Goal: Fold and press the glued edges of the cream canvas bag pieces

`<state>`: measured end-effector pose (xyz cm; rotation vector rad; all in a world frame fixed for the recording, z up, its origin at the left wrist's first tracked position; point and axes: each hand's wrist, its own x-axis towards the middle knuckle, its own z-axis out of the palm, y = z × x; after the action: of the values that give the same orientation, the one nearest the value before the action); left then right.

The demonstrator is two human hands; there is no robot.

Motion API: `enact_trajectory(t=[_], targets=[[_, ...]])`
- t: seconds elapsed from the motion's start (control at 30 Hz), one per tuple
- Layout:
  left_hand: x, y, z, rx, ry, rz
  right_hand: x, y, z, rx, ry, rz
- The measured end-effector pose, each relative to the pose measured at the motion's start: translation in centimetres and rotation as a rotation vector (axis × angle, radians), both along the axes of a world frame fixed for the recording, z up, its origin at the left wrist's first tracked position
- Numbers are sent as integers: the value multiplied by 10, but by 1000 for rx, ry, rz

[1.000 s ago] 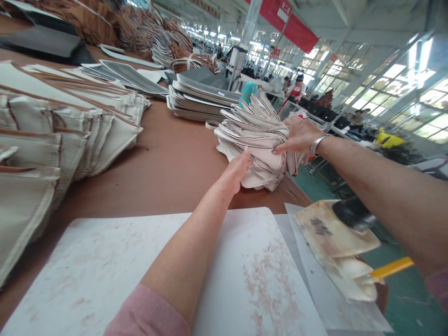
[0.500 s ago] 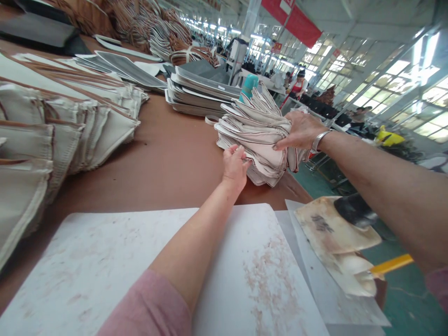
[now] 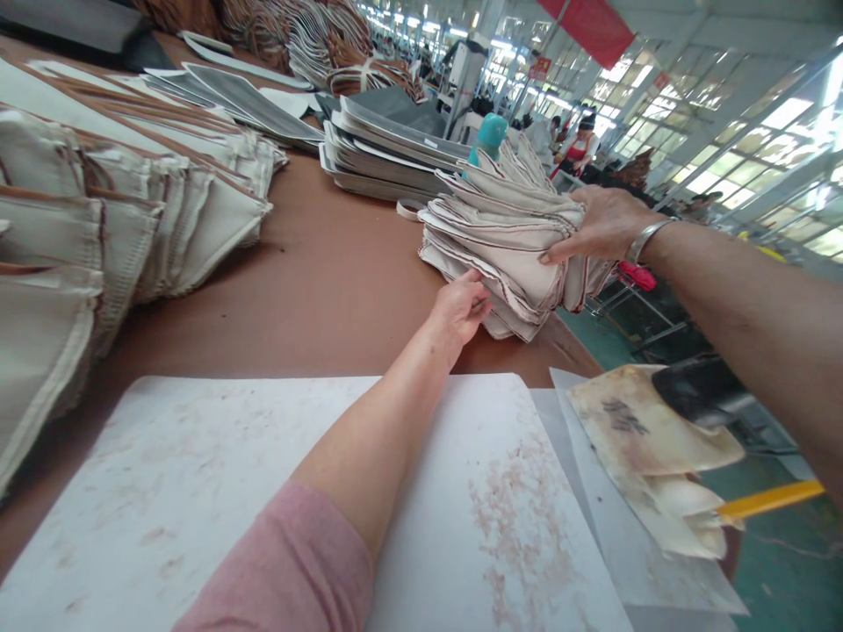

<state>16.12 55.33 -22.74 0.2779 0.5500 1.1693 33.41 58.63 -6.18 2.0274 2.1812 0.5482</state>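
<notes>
A thick stack of off-white stitched fabric pieces (image 3: pixel 500 250) with brown edges sits at the table's far right corner. My right hand (image 3: pixel 599 224) is closed on the stack's right side, thumb pressing the front and the other fingers hidden behind it. At the lower front edge of the same stack is my left hand (image 3: pixel 463 305), its fingers curled against the layers. How many layers lie between those fingertips I cannot tell.
A stained white board (image 3: pixel 263 465) covers the near table. Stitched pieces (image 3: pixel 184 219) are piled at left, grey sheets (image 3: pixel 388 154) behind, beside a teal bottle (image 3: pixel 488 136). At right lie a stained pouch (image 3: pixel 649 430) and a yellow-handled tool (image 3: pixel 770 500). A person (image 3: pixel 580 145) is far back.
The view has shifted slightly, so the stack and both hands appear a little further right. Both hands stay at the stack, and the left fingers look more curled at its edge.
</notes>
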Motion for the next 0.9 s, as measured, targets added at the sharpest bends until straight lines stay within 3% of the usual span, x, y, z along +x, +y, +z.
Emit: enact_trajectory(t=[0.63, 0.9], targets=[[2, 1, 5, 152, 364, -18, 4, 6, -3, 3, -26, 6], [2, 1, 7, 157, 288, -110, -1, 3, -2, -17, -27, -22]])
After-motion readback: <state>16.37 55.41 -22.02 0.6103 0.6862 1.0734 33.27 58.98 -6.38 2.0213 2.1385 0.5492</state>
